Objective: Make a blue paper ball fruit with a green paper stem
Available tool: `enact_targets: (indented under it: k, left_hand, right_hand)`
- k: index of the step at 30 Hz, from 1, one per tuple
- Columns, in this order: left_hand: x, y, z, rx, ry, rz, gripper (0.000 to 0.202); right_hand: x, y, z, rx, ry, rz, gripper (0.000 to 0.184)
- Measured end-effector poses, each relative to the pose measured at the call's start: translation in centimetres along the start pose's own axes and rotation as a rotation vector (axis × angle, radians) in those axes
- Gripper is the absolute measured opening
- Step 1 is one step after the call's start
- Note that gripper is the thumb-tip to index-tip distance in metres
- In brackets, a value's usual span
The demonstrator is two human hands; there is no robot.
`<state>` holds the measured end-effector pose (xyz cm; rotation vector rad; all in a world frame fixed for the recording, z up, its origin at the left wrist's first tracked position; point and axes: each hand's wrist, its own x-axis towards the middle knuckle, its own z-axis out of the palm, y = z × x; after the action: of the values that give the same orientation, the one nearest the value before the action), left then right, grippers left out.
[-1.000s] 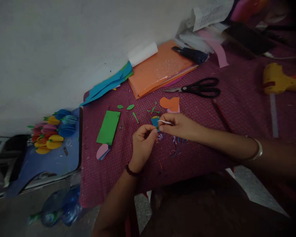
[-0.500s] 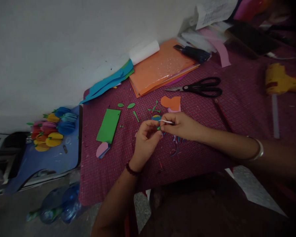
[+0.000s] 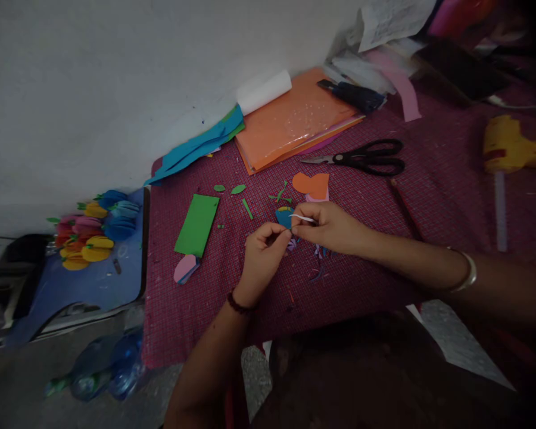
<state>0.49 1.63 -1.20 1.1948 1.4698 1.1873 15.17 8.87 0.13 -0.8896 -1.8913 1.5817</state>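
Note:
My left hand (image 3: 261, 257) and my right hand (image 3: 328, 227) meet over the maroon checked tablecloth (image 3: 196, 310), fingertips nearly touching. The left hand pinches something tiny that I cannot make out. A thin white strip (image 3: 302, 218) is pinched in the right hand, just beside a small round blue and yellow paper piece (image 3: 284, 215). Coloured paper scraps (image 3: 318, 262) lie under and around the right hand. An orange paper cut-out (image 3: 311, 184) lies just beyond the hands.
Black scissors (image 3: 361, 158) lie behind the hands. Orange sheets (image 3: 290, 122), a white roll (image 3: 263, 91), a green paper strip (image 3: 197, 225), green leaf cut-outs (image 3: 237, 189) and a yellow glue gun (image 3: 511, 146) are on the table. Paper flowers (image 3: 93, 229) rest on a blue surface at left.
The left hand rose toward the right hand half a second ago, then dropped back slightly. The right hand keeps hold of the white strip and has hardly shifted.

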Motion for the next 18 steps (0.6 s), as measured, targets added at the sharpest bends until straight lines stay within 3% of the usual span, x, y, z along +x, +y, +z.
enact_targets:
  k: [6,10,12,15,18]
  left_hand:
    - [0.2,0.7,-1.4,-0.017,-0.079,0.029,0.032]
    - [0.5,0.9,-2.2,-0.233,0.069,0.091,0.025]
    - [0.6,0.6,-2.0,-0.254,0.085,0.115,0.010]
    - [0.5,-0.1,-1.2,-0.170,-0.009,0.192,0.040]
    - [0.3,-0.7,-0.4,-0.176,-0.051,0.220,0.036]
  right_hand:
    - [0.6,0.2,-1.7,0.068,0.095,0.018,0.016]
    - [1.0,0.2,-3.0,0.136,0.176,0.011,0.017]
    - [0.9,0.1,-2.9,0.140,0.150,0.020,0.017]
    - [0.4,-0.3,-1.8,0.116,0.051,0.033,0.016]
    - [-0.1,-0.4,-0.6,0.073,-0.037,0.014,0.014]
